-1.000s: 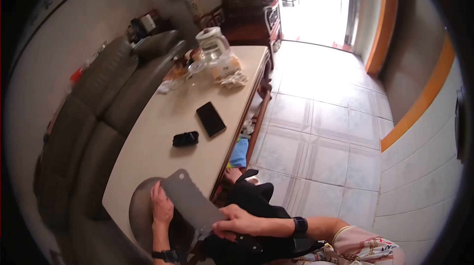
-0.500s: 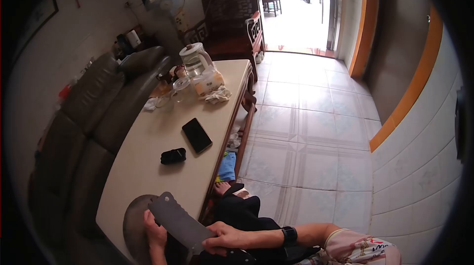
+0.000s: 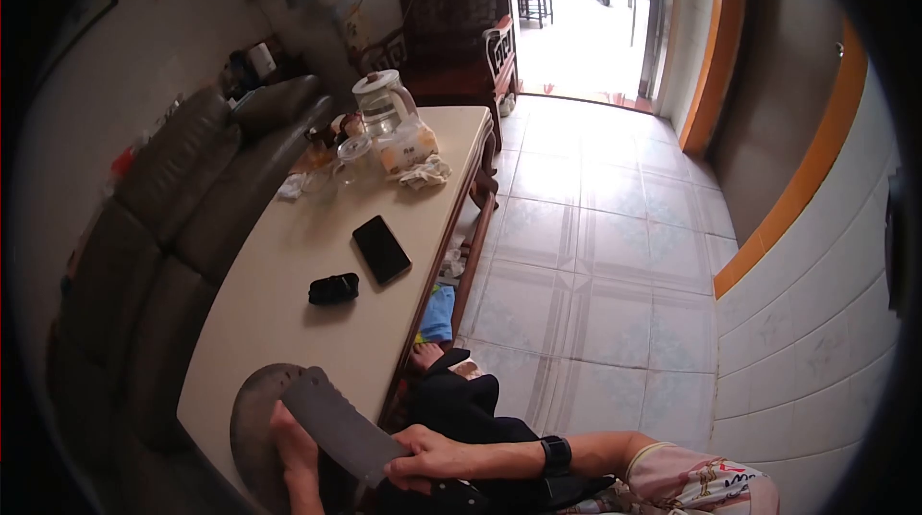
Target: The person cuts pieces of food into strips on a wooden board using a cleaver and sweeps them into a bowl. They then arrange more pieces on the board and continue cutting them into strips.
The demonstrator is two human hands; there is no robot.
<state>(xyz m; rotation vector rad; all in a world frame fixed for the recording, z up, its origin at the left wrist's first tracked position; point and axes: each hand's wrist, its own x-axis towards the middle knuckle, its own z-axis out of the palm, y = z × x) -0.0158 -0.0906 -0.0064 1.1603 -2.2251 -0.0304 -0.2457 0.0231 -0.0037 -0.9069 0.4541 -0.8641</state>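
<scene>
A wide grey metal blade with a hole near its far corner, which looks like a cleaver [image 3: 341, 424], slants over the near end of the table. My right hand [image 3: 421, 457] is closed around its near end, low in the view. Just left of the blade, my left hand [image 3: 296, 443] is over a dark round board [image 3: 252, 419], its fingers curled together. Whatever those fingers hold, if anything, is hidden. The board lies on the cream tabletop [image 3: 288, 323], partly covered by the blade and my left hand.
A black phone [image 3: 381, 249] and a small black case [image 3: 333, 289] lie mid-table. Farther back are a glass kettle [image 3: 382, 102], a glass jar [image 3: 355, 162], a tissue pack [image 3: 407, 143] and a crumpled cloth [image 3: 425, 172]. A dark sofa [image 3: 154, 227] runs along the left.
The blade and my right hand have shifted slightly left. My left hand has also moved a little left and shows farther from the blade's far corner. The whole view has shifted slightly.
</scene>
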